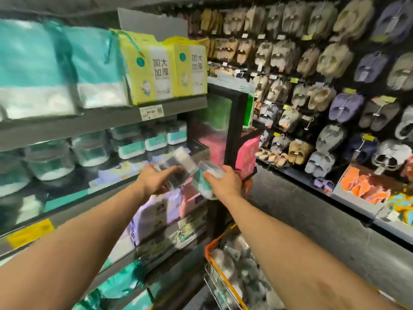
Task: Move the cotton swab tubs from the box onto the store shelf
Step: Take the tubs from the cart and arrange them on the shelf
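My left hand [156, 176] grips a clear tub with dark contents [178, 166], tilted, just in front of the middle shelf [125, 177]. My right hand [225, 181] grips a second clear tub with a teal label [205, 180], held right beside the first. Several matching swab tubs [156, 138] stand in stacked rows on that shelf behind my hands. Down at the bottom, an orange-rimmed wire basket [220, 274] holds more clear tubs [237, 260], blurred.
Teal and yellow tissue packs [154, 68] fill the shelf above, with a price tag [151, 112] on its edge. Purple and pink packs [161, 211] sit on the shelf below. A slipper wall [324, 86] lines the right side across a grey aisle floor [301, 211].
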